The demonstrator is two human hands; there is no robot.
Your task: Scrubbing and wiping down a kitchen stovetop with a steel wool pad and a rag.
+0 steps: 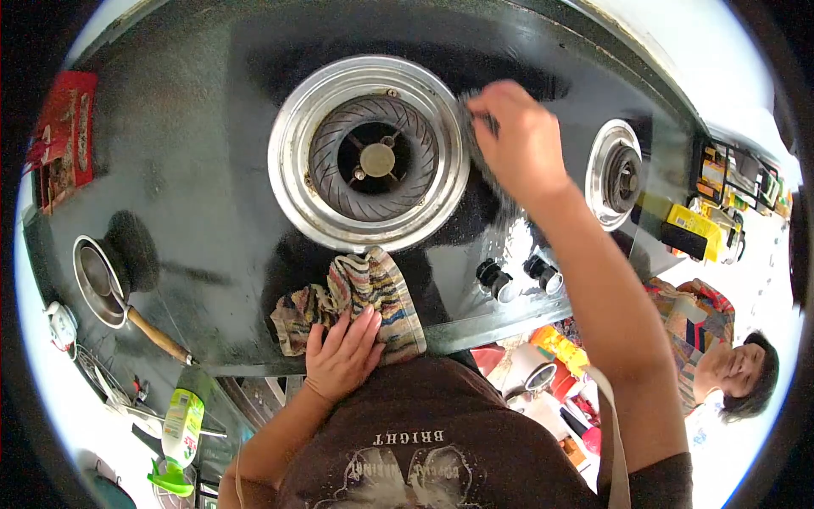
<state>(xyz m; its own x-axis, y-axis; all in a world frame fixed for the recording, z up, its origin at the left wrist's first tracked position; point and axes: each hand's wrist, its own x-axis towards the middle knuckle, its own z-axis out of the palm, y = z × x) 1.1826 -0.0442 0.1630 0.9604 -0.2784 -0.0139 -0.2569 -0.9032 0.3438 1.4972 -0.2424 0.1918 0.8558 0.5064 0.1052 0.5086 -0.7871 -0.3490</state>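
Observation:
A large gas burner [376,159] with a stainless-steel ring [289,153] is set in the black stovetop [210,191] before me. My right hand [518,137] is at the ring's right edge, fingers pinched on a grey scrubber [469,118]. Motion blur hides the scrubber's exact shape. Below the burner lies a crumpled multicoloured striped cloth [388,292], its upper end touching the ring. My left hand [343,356] rests flat on the cloth's lower part, near the front edge, without visibly gripping it.
A second burner [613,175] and two control knobs [493,278] are at right. On the left are a metal ladle with a wooden handle [159,334], a red holder [76,127] and a green spray bottle [183,426]. Another person [706,343] is at far right.

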